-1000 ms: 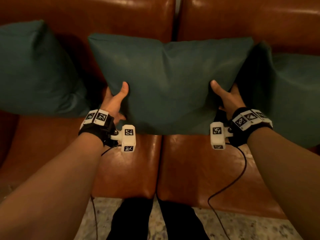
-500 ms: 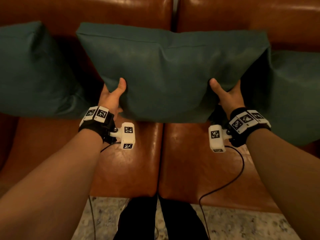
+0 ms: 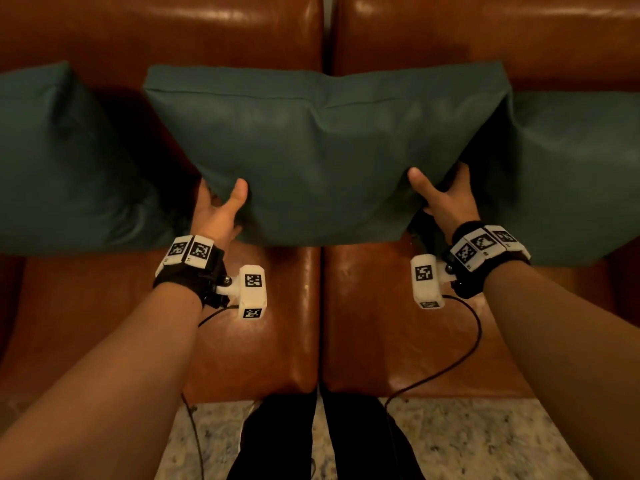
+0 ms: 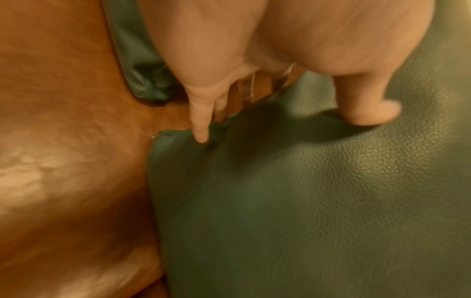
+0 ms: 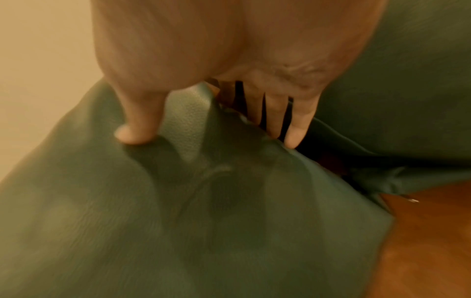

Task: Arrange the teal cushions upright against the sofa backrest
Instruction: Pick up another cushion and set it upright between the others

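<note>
A wide teal cushion (image 3: 322,150) stands in the middle of the brown leather sofa, its top edge leaning on the backrest (image 3: 207,32). My left hand (image 3: 221,209) grips its lower left corner, thumb on the front face and fingers behind. My right hand (image 3: 443,199) grips the lower right corner the same way. In the left wrist view the thumb and a finger press the cushion (image 4: 305,191); in the right wrist view the thumb and fingers pinch its bunched edge (image 5: 203,201). Two more teal cushions lean against the backrest, one at the left (image 3: 59,161) and one at the right (image 3: 575,174).
The brown seat cushions (image 3: 277,323) lie bare in front of the teal cushions, split by a centre seam. Black cables run from both wrist cameras down over the seat edge. A speckled floor (image 3: 467,441) and my dark trouser legs show below.
Both hands have lifted the middle cushion and tipped its top edge back towards the backrest. It now spans wider between the two side cushions, which have not moved.
</note>
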A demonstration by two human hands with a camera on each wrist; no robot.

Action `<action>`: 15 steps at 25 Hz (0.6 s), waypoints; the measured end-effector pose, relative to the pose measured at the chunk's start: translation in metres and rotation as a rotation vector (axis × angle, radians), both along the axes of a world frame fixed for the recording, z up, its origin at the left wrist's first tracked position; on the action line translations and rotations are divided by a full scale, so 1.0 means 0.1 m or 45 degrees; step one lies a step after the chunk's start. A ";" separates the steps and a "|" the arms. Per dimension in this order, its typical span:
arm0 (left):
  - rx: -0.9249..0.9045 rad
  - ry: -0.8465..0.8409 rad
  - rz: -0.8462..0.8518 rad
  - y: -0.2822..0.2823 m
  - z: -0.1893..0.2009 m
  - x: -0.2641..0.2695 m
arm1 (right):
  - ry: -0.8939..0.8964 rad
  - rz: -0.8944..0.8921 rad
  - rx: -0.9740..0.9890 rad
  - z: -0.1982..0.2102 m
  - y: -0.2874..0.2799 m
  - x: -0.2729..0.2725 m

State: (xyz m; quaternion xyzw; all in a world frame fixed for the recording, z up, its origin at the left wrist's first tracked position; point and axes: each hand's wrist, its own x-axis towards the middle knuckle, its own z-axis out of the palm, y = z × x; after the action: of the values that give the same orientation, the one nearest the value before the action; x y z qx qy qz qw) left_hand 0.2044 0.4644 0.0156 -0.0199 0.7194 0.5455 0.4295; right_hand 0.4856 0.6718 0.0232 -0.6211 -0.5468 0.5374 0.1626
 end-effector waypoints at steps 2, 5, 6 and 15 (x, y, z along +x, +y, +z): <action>-0.056 0.020 0.055 -0.13 -0.05 0.02 | -0.053 0.004 0.028 -0.02 -0.15 0.08; -0.197 0.047 0.171 -0.30 -0.14 0.20 | -0.159 0.010 -0.065 -0.13 -0.43 0.22; -0.243 0.070 0.126 -0.35 -0.20 0.30 | -0.161 0.026 -0.141 -0.16 -0.53 0.26; -0.291 0.090 -0.712 0.20 -0.27 1.38 | -0.125 0.019 -0.416 -0.28 -0.67 1.03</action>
State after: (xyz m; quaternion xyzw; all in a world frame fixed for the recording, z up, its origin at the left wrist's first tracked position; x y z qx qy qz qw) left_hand 0.3428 0.4843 -0.0115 0.1499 0.7682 0.3221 0.5327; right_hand 0.5883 0.6052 -0.0046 -0.6607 -0.4641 0.5893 0.0286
